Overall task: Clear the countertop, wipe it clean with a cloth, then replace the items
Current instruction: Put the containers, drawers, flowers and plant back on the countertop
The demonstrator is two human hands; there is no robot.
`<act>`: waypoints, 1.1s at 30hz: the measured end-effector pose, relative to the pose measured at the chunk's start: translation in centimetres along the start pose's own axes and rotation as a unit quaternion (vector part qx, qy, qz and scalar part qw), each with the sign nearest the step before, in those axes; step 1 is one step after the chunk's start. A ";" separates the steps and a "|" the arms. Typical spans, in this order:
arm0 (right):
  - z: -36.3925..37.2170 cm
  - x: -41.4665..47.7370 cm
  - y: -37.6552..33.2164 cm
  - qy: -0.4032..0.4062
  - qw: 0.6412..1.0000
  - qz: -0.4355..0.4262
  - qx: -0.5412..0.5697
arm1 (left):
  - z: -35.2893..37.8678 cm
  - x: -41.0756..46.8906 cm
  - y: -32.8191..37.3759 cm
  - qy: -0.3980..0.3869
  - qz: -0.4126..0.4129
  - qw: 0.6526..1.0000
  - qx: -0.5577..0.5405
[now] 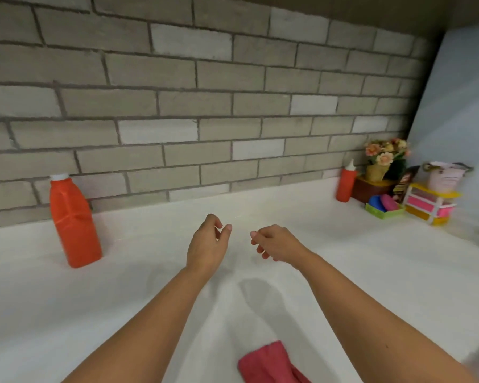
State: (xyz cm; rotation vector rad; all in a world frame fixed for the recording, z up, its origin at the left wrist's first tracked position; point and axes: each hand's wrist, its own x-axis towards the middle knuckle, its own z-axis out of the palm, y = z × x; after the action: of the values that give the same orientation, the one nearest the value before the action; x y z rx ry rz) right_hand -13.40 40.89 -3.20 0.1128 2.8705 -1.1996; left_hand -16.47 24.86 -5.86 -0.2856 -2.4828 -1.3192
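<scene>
Both hands hover over the bare middle of the white desk [343, 258], close together and holding nothing. The left hand [208, 244] has its fingers [227, 229] loosely curled, thumb and forefinger a little apart; the right hand [277, 244] lets its fingers [256, 236] hang slack and bent. The red cloth [268, 363] lies crumpled well behind the fingers, between the forearms at the near edge, touched by neither hand. An orange bottle [74, 222] stands upright well to the left of the left fingers, by the brick wall. Far to the right of the right fingers a squeeze bottle [346, 186], flowers [385, 156], a green tray [385, 214] and a pink rack [432, 205] crowd the corner. This looks like a gap between steps; whether wiping is done I cannot tell. The next move, I judge, calls for a hand to draw back and pinch the cloth, or for the left to swing out and wrap the bottle
</scene>
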 end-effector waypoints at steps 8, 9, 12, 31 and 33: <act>-10.2 -5.8 11.3 0.061 0.996 0.050 -0.038 | 12.1 -4.3 10.6 -0.060 0.046 0.997 -0.026; -11.4 -6.6 12.6 0.069 0.995 0.056 -0.039 | 13.6 -4.9 11.7 -0.068 0.048 0.996 -0.030; -14.4 -8.4 16.3 0.089 0.992 0.075 -0.045 | 17.6 -6.5 14.8 -0.086 0.049 0.994 -0.047; -26.1 -10.4 31.3 0.265 0.943 0.200 -0.003 | 35.5 -5.0 23.5 -0.247 0.022 0.961 -0.123; -27.3 -10.9 32.9 0.296 0.931 0.214 0.005 | 37.5 -5.1 24.4 -0.270 0.014 0.954 -0.130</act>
State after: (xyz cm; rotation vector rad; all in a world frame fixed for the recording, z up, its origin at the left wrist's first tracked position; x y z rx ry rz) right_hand 0.03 82.81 -6.78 1.2263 3.0321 -1.2430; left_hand -10.73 69.47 -8.69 -0.8427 -2.6992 -1.7484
